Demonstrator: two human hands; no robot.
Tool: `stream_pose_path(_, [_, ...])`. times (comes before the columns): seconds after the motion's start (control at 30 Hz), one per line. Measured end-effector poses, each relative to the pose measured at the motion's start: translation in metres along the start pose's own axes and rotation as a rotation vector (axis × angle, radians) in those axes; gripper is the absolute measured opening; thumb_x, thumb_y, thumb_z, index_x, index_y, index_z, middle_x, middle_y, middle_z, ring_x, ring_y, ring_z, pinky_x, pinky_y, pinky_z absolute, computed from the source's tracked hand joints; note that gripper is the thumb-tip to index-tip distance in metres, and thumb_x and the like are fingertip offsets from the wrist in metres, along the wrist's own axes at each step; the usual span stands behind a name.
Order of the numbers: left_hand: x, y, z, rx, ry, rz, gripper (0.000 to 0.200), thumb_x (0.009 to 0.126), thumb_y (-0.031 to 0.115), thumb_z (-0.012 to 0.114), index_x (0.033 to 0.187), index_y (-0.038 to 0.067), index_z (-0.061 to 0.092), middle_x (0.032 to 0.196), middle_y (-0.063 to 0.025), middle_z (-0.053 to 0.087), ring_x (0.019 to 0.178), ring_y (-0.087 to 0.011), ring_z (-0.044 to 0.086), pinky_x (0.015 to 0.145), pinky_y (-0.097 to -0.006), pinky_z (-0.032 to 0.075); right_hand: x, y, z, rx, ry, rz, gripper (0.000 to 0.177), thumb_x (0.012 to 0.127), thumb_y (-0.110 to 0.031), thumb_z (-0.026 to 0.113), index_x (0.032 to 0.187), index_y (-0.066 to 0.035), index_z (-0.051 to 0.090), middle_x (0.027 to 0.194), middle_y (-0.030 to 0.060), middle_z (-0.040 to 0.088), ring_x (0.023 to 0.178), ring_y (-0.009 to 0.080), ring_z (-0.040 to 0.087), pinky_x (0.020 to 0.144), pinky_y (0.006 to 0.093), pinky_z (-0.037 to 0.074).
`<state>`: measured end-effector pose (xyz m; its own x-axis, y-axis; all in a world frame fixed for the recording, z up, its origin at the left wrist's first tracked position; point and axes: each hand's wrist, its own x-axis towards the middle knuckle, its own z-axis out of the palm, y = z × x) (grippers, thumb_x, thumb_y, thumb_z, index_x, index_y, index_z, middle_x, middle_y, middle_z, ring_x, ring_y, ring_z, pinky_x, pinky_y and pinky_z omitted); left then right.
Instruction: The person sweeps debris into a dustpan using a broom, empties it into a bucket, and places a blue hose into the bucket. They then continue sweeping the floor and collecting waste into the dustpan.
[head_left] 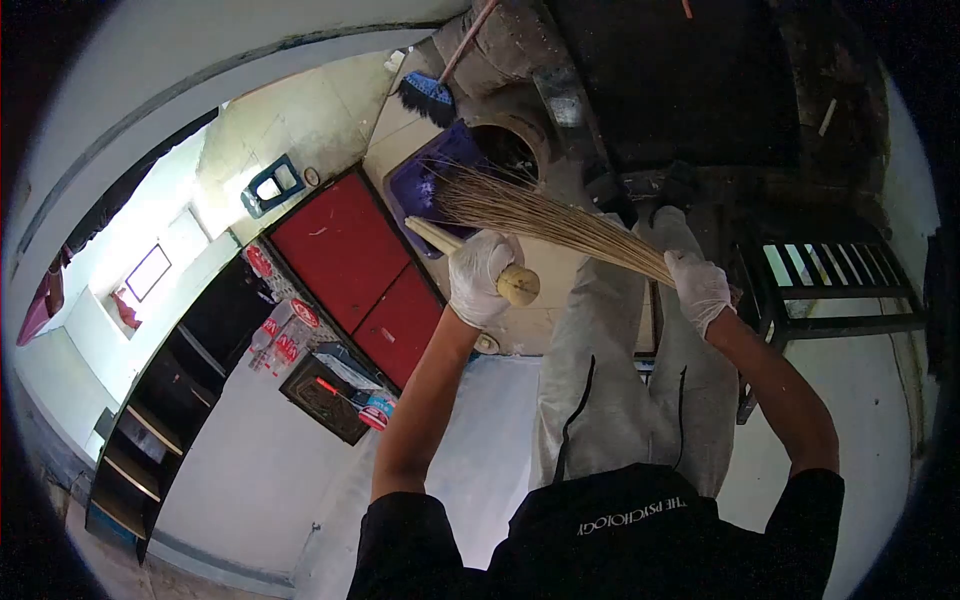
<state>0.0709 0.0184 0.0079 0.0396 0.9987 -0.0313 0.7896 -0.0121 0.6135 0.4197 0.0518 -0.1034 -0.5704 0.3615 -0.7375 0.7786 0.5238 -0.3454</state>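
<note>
Both hands wear thin white gloves. My left hand (480,277) is closed around a pale wooden stick (517,286) with a thick rounded end. Its narrower part (430,234) sticks out on the far side of the fist, though the palm hides how the parts join. In my right hand (698,289), fingers are wrapped round the gathered end of a stick broom (560,222) made of thin brown twigs. The twigs fan out to the left, their loose tips over a purple bin (408,185).
A blue-bristled broom (428,98) leans beyond the bin, near a dark round opening (508,150). Red cabinet doors (345,260) are at left, with plastic bottles (275,345) near them. A black slatted chair (840,292) stands at right. Below me are my legs in grey trousers (625,390).
</note>
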Motion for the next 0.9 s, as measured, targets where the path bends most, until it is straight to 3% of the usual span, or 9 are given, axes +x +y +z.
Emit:
stream_pose_path(0.07, [-0.008, 0.000, -0.002, 0.013, -0.072, -0.009, 0.029, 0.059, 0.019, 0.076, 0.070, 0.012, 0.050, 0.065, -0.0070, 0.049, 0.056, -0.0291, 0.054, 0.051, -0.0396, 0.043, -0.002, 0.003, -0.017, -0.008, -0.072, 0.044, 0.041, 0.088, -0.005, 0.058, 0.129, -0.007, 0.052, 0.090, 0.0141, 0.067, 0.083, 0.0322, 0.070, 0.065, 0.0423, 0.056])
stream_pose_path(0.3, [-0.009, -0.004, -0.009, 0.075, -0.051, 0.027, 0.024, 0.061, 0.018, 0.074, 0.071, 0.012, 0.053, 0.065, -0.0075, 0.050, 0.056, -0.0288, 0.055, 0.050, -0.0398, 0.041, -0.010, 0.018, -0.017, 0.097, -0.053, 0.057, 0.046, 0.082, -0.004, 0.061, 0.126, -0.002, 0.051, 0.099, 0.0190, 0.067, 0.083, 0.0362, 0.070, 0.069, 0.0439, 0.056])
stream_pose_path(0.4, [-0.007, -0.006, -0.015, 0.071, -0.047, 0.046, 0.024, 0.061, 0.016, 0.073, 0.071, 0.012, 0.052, 0.065, -0.0073, 0.050, 0.056, -0.0284, 0.054, 0.049, -0.0398, 0.040, -0.016, 0.022, -0.018, 0.163, -0.006, 0.031, 0.052, 0.079, -0.005, 0.062, 0.129, -0.001, 0.049, 0.097, 0.0216, 0.067, 0.083, 0.0375, 0.069, 0.070, 0.0455, 0.056])
stream_pose_path(0.57, [-0.003, -0.004, -0.008, 0.084, 0.018, 0.073, 0.027, 0.065, 0.012, 0.074, 0.069, 0.011, 0.047, 0.063, -0.0069, 0.049, 0.054, -0.0286, 0.053, 0.048, -0.0395, 0.040, -0.030, -0.004, -0.045, 0.208, -0.118, -0.023, 0.057, 0.078, -0.008, 0.063, 0.133, 0.000, 0.047, 0.090, 0.0225, 0.067, 0.083, 0.0385, 0.069, 0.070, 0.0477, 0.055])
stream_pose_path(0.7, [0.002, -0.005, -0.007, -0.001, 0.048, 0.089, 0.028, 0.067, 0.011, 0.075, 0.068, 0.012, 0.047, 0.063, -0.0064, 0.049, 0.053, -0.0283, 0.052, 0.048, -0.0391, 0.039, -0.031, -0.016, -0.018, 0.279, -0.090, -0.095, 0.064, 0.078, -0.008, 0.063, 0.139, -0.001, 0.044, 0.091, 0.0211, 0.068, 0.081, 0.0384, 0.069, 0.070, 0.0482, 0.054])
stream_pose_path(0.77, [0.002, -0.008, -0.011, 0.041, 0.038, 0.112, 0.027, 0.062, 0.002, 0.073, 0.068, 0.010, 0.048, 0.065, -0.0082, 0.052, 0.053, -0.0265, 0.055, 0.048, -0.0344, 0.043, -0.030, -0.021, -0.002, 0.303, -0.122, -0.144, 0.066, 0.080, -0.010, 0.063, 0.143, -0.005, 0.042, 0.092, 0.0190, 0.068, 0.081, 0.0381, 0.069, 0.069, 0.0476, 0.054])
stream_pose_path(0.9, [0.005, -0.003, -0.017, 0.094, 0.051, 0.131, 0.024, 0.062, 0.004, 0.073, 0.070, 0.010, 0.051, 0.067, -0.0084, 0.055, 0.053, -0.0272, 0.056, 0.048, -0.0346, 0.044, -0.011, -0.029, 0.018, 0.193, -0.203, -0.139, 0.061, 0.085, -0.012, 0.061, 0.143, -0.009, 0.044, 0.090, 0.0155, 0.069, 0.079, 0.0345, 0.069, 0.068, 0.0475, 0.054])
